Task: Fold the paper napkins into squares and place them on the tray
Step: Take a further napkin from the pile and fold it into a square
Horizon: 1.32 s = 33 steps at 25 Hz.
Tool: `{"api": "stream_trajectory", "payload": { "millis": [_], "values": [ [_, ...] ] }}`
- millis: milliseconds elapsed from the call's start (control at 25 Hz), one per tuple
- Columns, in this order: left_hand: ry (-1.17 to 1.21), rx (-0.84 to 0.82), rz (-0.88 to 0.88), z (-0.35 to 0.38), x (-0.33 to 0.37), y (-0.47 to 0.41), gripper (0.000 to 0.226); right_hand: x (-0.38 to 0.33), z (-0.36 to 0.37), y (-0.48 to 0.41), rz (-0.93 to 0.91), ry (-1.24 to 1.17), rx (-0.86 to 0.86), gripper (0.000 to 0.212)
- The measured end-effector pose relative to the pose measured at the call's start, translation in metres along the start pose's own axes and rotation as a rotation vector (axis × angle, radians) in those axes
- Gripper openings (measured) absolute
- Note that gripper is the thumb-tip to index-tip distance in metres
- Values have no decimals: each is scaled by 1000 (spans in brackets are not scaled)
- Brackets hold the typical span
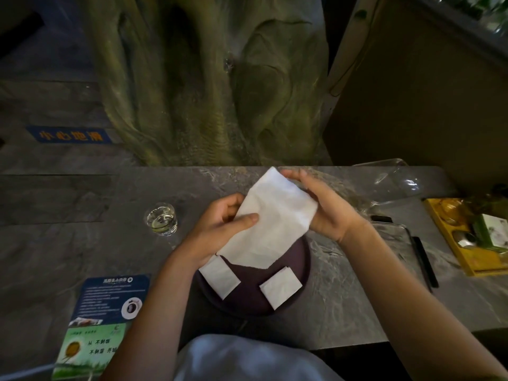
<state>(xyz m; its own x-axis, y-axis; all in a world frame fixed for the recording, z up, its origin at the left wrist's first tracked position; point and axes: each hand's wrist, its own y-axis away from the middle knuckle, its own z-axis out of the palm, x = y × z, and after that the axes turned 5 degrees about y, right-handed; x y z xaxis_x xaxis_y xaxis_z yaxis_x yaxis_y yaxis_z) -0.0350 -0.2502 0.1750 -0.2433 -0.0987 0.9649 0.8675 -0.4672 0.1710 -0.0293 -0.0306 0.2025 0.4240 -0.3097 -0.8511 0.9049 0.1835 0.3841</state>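
Napkins already folded into small white squares lie nearest on the dark round tray (301, 266): one folded square (219, 276) at its left rim, partly over the edge, and a second folded square (280, 285) toward the right, the two apart from each other. The tray sits on the grey marbled tabletop (341, 295), with a printed leaflet (104, 312) to its left near the front edge.

Above the tray, a larger white napkin (275, 218) is held up in both hands, folded into a long band that slants from lower left to upper right, its lower end hanging over the tray's far side. The left hand (220, 226) has a closed grip on the napkin's left edge, thumb pressed on top, fingers behind. The right hand (321, 204) pinches the upper right edge, fingers curled around the far corner.

Farther left stands a glass (161, 218) of clear liquid. At the far right are a clear plastic container (395, 182) and a yellow box (467, 237).
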Motion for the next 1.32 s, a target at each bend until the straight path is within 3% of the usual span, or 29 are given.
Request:
{"api": "stream_trajectory", "payload": {
  "millis": [120, 320, 440, 640, 760, 920, 1200, 1320],
  "values": [
    [59, 98, 27, -1, 0, -3, 26, 22, -6, -1, 6, -282, -86, 75],
    [41, 194, 130, 6, 1, -4, 54, 39, -3, 8, -143, -276, -19, 54],
    [-40, 209, 189, 6, -3, -5, 55, 38, 0, 9, -203, -126, 12, 48],
    [-226, 219, 250, 5, -5, -11, 30, 34, 2, 8, -287, 124, 52, 36],
    [-290, 248, 254, 3, -7, -13, 25, 33, 3, 9, -381, 444, 95, 46],
    [-409, 291, 273, 0, -8, -15, 24, 34, 4, 7, -435, 815, 298, 35],
    [-537, 315, 320, 2, -2, -15, 11, 36, -3, 6, -464, 949, 433, 9],
    [-395, 250, 234, 2, -2, -16, 9, 34, -2, 7, -446, 910, 398, 4]
  ]
}}
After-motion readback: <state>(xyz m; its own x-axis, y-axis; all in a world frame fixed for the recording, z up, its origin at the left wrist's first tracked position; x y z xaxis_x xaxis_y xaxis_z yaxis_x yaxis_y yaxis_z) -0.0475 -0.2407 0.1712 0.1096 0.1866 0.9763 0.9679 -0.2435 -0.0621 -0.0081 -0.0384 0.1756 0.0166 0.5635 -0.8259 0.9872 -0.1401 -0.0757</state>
